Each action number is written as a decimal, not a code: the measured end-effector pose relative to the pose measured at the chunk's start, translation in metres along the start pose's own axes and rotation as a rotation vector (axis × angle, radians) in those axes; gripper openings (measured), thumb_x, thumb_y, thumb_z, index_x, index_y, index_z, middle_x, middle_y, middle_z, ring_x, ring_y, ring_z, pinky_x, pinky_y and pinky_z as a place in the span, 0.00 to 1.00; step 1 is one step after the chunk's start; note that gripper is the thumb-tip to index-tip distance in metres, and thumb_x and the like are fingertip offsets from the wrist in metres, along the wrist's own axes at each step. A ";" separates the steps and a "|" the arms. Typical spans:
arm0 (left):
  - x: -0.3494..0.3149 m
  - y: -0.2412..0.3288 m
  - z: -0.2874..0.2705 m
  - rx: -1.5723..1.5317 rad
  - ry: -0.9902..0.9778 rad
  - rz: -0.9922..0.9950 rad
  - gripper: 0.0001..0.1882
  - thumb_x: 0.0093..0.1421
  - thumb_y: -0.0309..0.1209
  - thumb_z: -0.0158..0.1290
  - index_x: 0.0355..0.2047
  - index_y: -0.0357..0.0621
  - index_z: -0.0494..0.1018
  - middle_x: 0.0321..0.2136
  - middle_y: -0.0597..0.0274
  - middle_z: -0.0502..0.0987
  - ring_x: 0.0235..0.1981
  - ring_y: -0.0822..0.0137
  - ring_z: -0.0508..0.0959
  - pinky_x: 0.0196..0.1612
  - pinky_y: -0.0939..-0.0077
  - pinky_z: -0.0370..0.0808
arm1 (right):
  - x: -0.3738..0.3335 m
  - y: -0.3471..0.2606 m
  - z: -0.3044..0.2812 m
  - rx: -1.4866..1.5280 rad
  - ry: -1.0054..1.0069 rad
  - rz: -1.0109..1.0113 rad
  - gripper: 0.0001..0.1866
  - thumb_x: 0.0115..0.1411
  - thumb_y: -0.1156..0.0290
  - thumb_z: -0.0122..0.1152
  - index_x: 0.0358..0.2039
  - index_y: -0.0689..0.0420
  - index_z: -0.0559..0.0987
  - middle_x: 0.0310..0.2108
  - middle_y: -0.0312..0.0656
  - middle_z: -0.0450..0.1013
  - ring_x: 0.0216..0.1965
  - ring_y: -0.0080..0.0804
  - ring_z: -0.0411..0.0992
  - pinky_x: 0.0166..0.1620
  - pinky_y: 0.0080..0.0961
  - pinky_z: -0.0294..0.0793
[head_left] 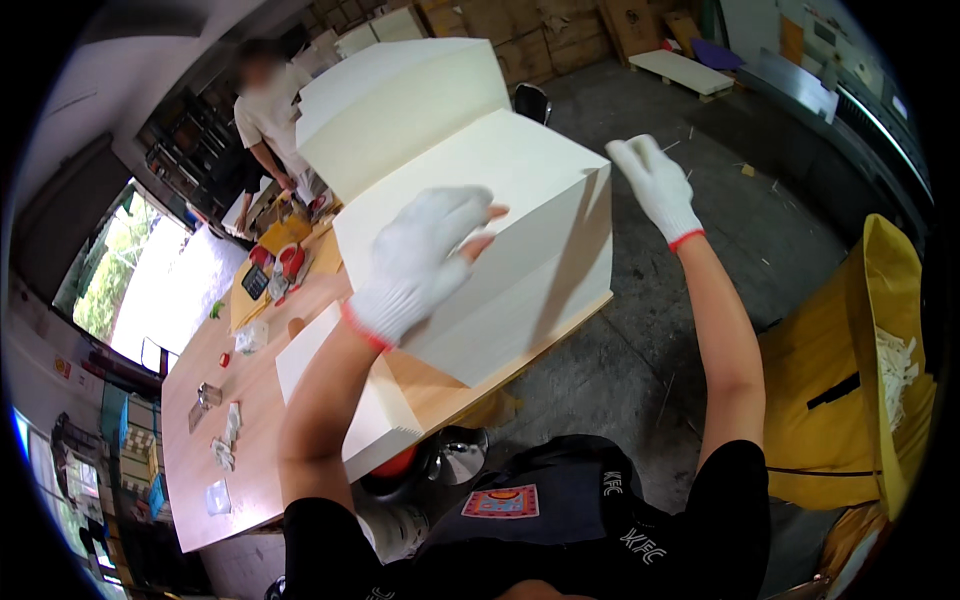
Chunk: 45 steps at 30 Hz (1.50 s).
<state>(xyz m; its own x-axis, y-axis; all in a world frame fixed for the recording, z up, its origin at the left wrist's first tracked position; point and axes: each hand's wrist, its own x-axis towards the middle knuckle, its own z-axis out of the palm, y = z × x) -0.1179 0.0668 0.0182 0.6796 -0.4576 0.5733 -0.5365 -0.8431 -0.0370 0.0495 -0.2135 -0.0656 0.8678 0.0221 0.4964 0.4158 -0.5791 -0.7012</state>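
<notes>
A tall stack of large white sheets (550,255) stands on the table, with further white sheets (410,100) rising at an angle from its far side. Over the stack's near left part hovers my left hand (415,265), in a white knit glove with thumb and index tips bare. Its fingers are loosely bent, the thumb apart, and nothing is in it. My right hand (655,190), gloved too, is just off the stack's right corner. A small gap shows between its bent fingers, and I see no object there. A lower white stack (375,435) lies beneath my left forearm.
The wooden table (270,400) carries a calculator (255,282), red tape rolls (291,261) and crumpled plastic. A co-worker (265,120) stands at its far left end. To my right is a yellow sack (820,390) with white scraps. A stool (460,452) stands under the table edge.
</notes>
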 end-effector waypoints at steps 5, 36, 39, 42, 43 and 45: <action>0.073 -0.026 0.075 0.026 -0.289 -0.263 0.13 0.64 0.32 0.52 0.47 0.50 0.80 0.47 0.55 0.79 0.49 0.53 0.78 0.50 0.60 0.75 | 0.027 0.005 0.005 -0.404 -0.146 -0.456 0.27 0.64 0.38 0.53 0.31 0.51 0.78 0.31 0.46 0.77 0.37 0.49 0.77 0.40 0.44 0.75; 0.092 -0.027 0.098 -0.700 -0.297 -0.559 0.24 0.61 0.32 0.62 0.57 0.42 0.73 0.50 0.56 0.79 0.48 0.70 0.78 0.47 0.73 0.76 | 0.032 0.001 0.057 0.445 -0.013 -0.020 0.27 0.68 0.43 0.46 0.31 0.55 0.77 0.25 0.46 0.74 0.31 0.46 0.74 0.38 0.37 0.69; 0.088 -0.032 0.102 -0.710 -0.221 -0.505 0.24 0.62 0.31 0.60 0.58 0.44 0.73 0.50 0.56 0.78 0.48 0.70 0.77 0.49 0.74 0.75 | 0.030 -0.005 0.053 0.455 -0.017 -0.011 0.28 0.68 0.41 0.47 0.28 0.55 0.76 0.24 0.45 0.73 0.30 0.44 0.73 0.37 0.36 0.69; 0.083 -0.033 0.107 -0.729 -0.083 -0.438 0.23 0.63 0.30 0.57 0.60 0.46 0.73 0.44 0.60 0.77 0.43 0.71 0.75 0.50 0.75 0.72 | 0.030 -0.017 0.045 0.412 -0.113 0.052 0.30 0.66 0.38 0.48 0.26 0.55 0.75 0.22 0.44 0.72 0.28 0.42 0.72 0.36 0.36 0.68; 0.083 -0.028 0.104 -0.696 -0.077 -0.441 0.23 0.64 0.29 0.57 0.60 0.46 0.73 0.41 0.61 0.77 0.42 0.71 0.74 0.50 0.76 0.72 | 0.031 -0.015 0.046 0.394 -0.102 0.042 0.31 0.66 0.38 0.48 0.25 0.55 0.74 0.22 0.44 0.72 0.28 0.42 0.72 0.36 0.36 0.68; 0.086 -0.025 0.102 -0.630 -0.108 -0.461 0.22 0.64 0.29 0.57 0.59 0.46 0.74 0.35 0.64 0.74 0.38 0.71 0.72 0.47 0.76 0.71 | 0.034 -0.009 0.050 0.360 -0.082 0.021 0.32 0.65 0.37 0.48 0.24 0.56 0.73 0.22 0.44 0.72 0.27 0.43 0.71 0.35 0.36 0.68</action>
<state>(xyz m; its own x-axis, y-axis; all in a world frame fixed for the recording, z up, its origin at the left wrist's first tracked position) 0.0051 0.0201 -0.0153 0.9302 -0.1528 0.3337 -0.3489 -0.6504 0.6747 0.0889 -0.1670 -0.0676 0.8902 0.0870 0.4473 0.4538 -0.2567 -0.8533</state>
